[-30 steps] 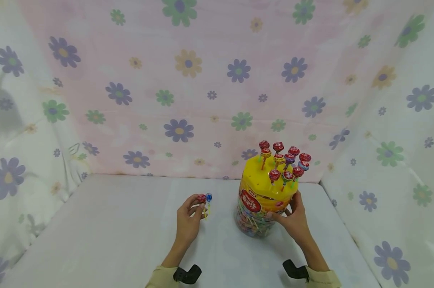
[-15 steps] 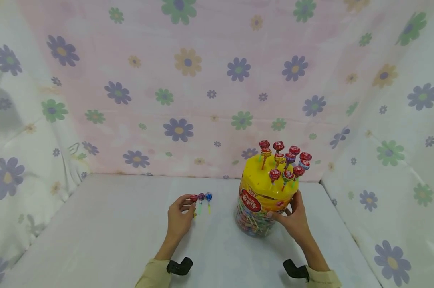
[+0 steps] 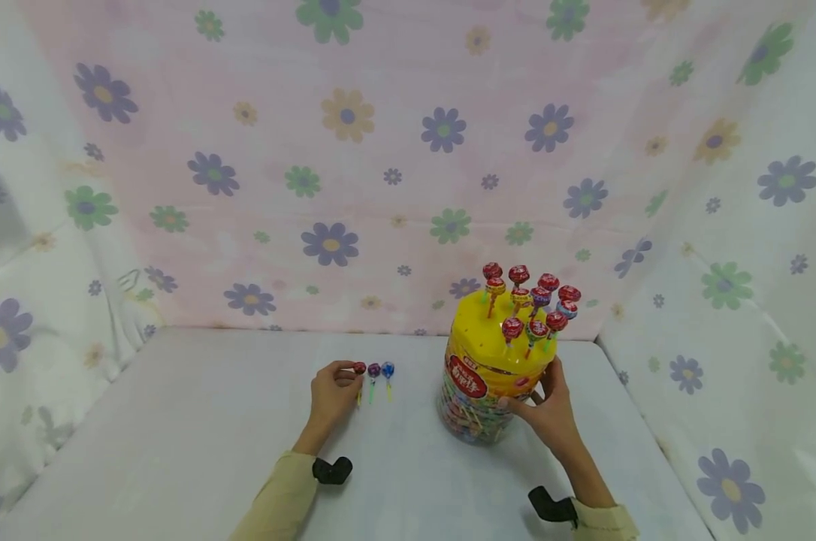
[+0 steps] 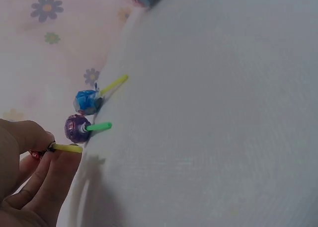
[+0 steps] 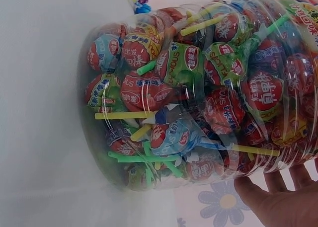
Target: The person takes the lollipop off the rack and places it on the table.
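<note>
In the left hand [image 3: 331, 392], a red lollipop [image 3: 360, 367] is pinched, just beside a purple lollipop [image 3: 374, 370]; the right hand [image 3: 548, 412] grips a jar [image 3: 491, 368].

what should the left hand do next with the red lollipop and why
Probably let go of it: the left hand pinches the red lollipop right beside the purple lollipop, with the blue lollipop beyond, so it already seems lined up with them.
</note>
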